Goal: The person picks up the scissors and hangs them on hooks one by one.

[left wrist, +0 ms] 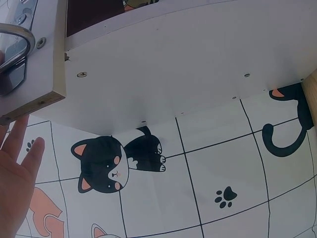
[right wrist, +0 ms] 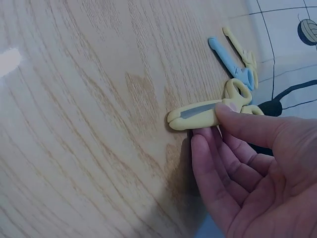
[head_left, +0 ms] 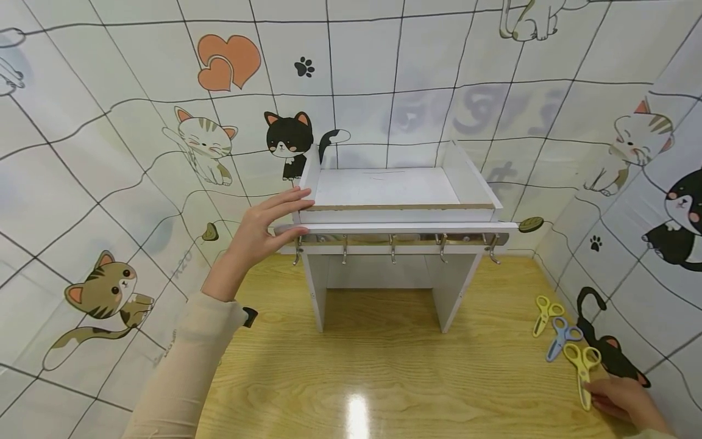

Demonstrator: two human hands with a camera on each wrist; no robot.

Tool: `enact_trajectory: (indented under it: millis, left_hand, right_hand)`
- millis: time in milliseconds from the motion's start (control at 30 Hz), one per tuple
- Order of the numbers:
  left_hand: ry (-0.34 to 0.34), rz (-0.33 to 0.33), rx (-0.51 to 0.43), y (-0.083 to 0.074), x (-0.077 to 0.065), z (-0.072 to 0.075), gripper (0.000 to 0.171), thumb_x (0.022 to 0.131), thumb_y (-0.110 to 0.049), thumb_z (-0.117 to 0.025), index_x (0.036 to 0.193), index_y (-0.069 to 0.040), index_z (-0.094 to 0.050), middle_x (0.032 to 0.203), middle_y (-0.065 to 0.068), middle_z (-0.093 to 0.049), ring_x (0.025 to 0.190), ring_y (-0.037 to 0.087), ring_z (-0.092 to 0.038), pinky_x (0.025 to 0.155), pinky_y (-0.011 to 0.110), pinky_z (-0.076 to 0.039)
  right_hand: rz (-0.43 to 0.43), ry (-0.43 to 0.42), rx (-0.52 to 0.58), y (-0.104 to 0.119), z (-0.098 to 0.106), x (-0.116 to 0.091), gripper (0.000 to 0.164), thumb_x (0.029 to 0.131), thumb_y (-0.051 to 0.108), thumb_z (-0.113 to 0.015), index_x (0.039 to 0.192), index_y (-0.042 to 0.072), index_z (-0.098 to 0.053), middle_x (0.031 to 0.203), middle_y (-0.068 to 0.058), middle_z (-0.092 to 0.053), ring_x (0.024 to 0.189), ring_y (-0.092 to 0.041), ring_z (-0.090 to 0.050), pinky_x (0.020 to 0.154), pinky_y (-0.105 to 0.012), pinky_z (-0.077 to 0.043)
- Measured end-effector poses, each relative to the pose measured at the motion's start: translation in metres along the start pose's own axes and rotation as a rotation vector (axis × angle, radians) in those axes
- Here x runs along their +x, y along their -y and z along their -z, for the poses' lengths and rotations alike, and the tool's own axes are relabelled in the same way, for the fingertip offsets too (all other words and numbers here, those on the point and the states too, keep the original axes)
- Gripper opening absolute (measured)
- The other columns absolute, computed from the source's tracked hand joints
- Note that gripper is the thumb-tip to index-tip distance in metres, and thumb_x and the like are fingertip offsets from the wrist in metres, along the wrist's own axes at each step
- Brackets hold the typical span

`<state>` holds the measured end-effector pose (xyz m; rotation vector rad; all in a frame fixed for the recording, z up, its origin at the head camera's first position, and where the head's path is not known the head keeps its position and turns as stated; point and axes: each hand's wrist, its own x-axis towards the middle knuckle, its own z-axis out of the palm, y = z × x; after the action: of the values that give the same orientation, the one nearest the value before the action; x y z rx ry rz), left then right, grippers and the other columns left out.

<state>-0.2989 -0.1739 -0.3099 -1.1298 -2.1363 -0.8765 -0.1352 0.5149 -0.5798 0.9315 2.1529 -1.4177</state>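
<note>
Left hand: we see the left hand [head_left: 269,228] raised with straight fingers, resting flat against the left end of the white shelf unit [head_left: 395,201] — nothing is clasped in it.
Shelf unit: it stands at the back edge of the wooden bench [head_left: 384,366], against the cat-patterned wall [head_left: 109,183]; a row of metal hooks [head_left: 392,249] hangs under its front rail.
Right hand: at the bench's front right corner the right hand [head_left: 625,399] pinches the blade end of the nearest yellow scissors [right wrist: 208,111] — thumb on top, fingers beneath, as our right wrist view shows.
Yellow scissors: they lie flat on the bench, close to its right edge.
Other scissors: the blue scissors [head_left: 562,337] and a second yellow pair [head_left: 545,312] lie just beyond, along the same right edge.
</note>
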Motion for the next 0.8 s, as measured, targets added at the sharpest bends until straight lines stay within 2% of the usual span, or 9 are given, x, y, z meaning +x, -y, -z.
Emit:
enact_trajectory:
  millis: [33, 133, 233, 400, 567, 633, 700, 800]
  left_hand:
    - [0.0, -0.002, 0.0, 0.0, 0.0, 0.0, 0.048, 0.076, -0.012, -0.078, 0.122, -0.014, -0.065, 0.133, 0.005, -0.057, 0.13, 0.024, -0.046, 0.109, 0.036, -0.036]
    - [0.001, -0.004, 0.003, 0.0, 0.0, 0.0, 0.048, 0.076, -0.012, -0.078, 0.122, -0.014, -0.065, 0.133, 0.005, -0.057, 0.13, 0.024, -0.046, 0.109, 0.036, -0.036]
    - [0.004, -0.001, 0.005, -0.001, 0.0, 0.001, 0.048, 0.076, -0.012, -0.078, 0.122, -0.014, -0.065, 0.134, 0.005, -0.057, 0.131, 0.024, -0.046, 0.11, 0.037, -0.036]
    - [0.006, 0.003, 0.006, -0.001, 0.0, 0.001, 0.048, 0.076, -0.012, -0.078, 0.122, -0.014, -0.065, 0.134, 0.005, -0.057, 0.131, 0.024, -0.045, 0.11, 0.036, -0.036]
    - [0.005, 0.006, 0.004, 0.0, -0.001, 0.001, 0.048, 0.076, -0.013, -0.078, 0.122, -0.014, -0.065, 0.134, 0.004, -0.057, 0.131, 0.023, -0.045, 0.11, 0.036, -0.036]
    - [0.004, 0.005, 0.006, 0.0, -0.001, 0.001, 0.048, 0.076, -0.013, -0.078, 0.122, -0.014, -0.065, 0.134, 0.004, -0.057, 0.131, 0.023, -0.045, 0.11, 0.036, -0.036]
    - [0.003, 0.001, 0.007, 0.0, -0.001, 0.001, 0.048, 0.076, -0.013, -0.078, 0.122, -0.014, -0.065, 0.133, 0.004, -0.057, 0.131, 0.023, -0.046, 0.11, 0.036, -0.036]
    - [0.001, -0.007, 0.006, 0.001, 0.0, 0.001, 0.048, 0.076, -0.012, -0.078, 0.122, -0.014, -0.065, 0.133, 0.005, -0.057, 0.13, 0.024, -0.046, 0.109, 0.036, -0.036]
  right_hand:
    - [0.006, 0.014, -0.001, 0.001, 0.0, -0.003, 0.023, 0.081, 0.013, -0.07, 0.083, -0.009, -0.063, 0.064, 0.001, -0.062, 0.061, -0.012, -0.064, 0.063, -0.028, -0.057]
    - [0.017, 0.042, -0.003, 0.004, 0.0, -0.01, 0.017, 0.086, 0.011, -0.065, 0.078, -0.004, -0.066, 0.066, 0.0, -0.062, 0.062, -0.012, -0.063, 0.063, -0.028, -0.056]
    - [0.005, 0.04, -0.006, 0.005, 0.001, -0.01, 0.02, 0.086, 0.011, -0.066, 0.081, -0.008, -0.064, 0.068, -0.001, -0.062, 0.063, -0.013, -0.064, 0.064, -0.029, -0.056]
    - [0.009, 0.032, -0.015, 0.0, 0.004, -0.003, 0.032, 0.083, 0.015, -0.071, 0.089, -0.016, -0.062, 0.068, -0.001, -0.064, 0.064, -0.013, -0.064, 0.065, -0.03, -0.057]
    - [0.031, 0.001, -0.002, -0.002, 0.007, 0.0, 0.06, 0.075, 0.021, -0.079, 0.103, -0.025, -0.054, 0.069, 0.001, -0.064, 0.065, -0.014, -0.064, 0.066, -0.033, -0.057]
    - [0.042, -0.013, 0.003, 0.0, 0.008, 0.0, 0.062, 0.073, 0.022, -0.081, 0.102, -0.025, -0.054, 0.068, 0.001, -0.063, 0.064, -0.014, -0.064, 0.065, -0.033, -0.057]
    - [0.049, -0.032, 0.021, 0.003, 0.008, -0.002, 0.055, 0.07, 0.023, -0.082, 0.094, -0.021, -0.058, 0.067, 0.0, -0.063, 0.064, -0.014, -0.064, 0.064, -0.033, -0.057]
    - [0.077, -0.025, 0.05, 0.01, 0.008, -0.009, 0.04, 0.073, 0.023, -0.081, 0.084, -0.011, -0.063, 0.066, 0.001, -0.063, 0.062, -0.013, -0.063, 0.062, -0.03, -0.057]
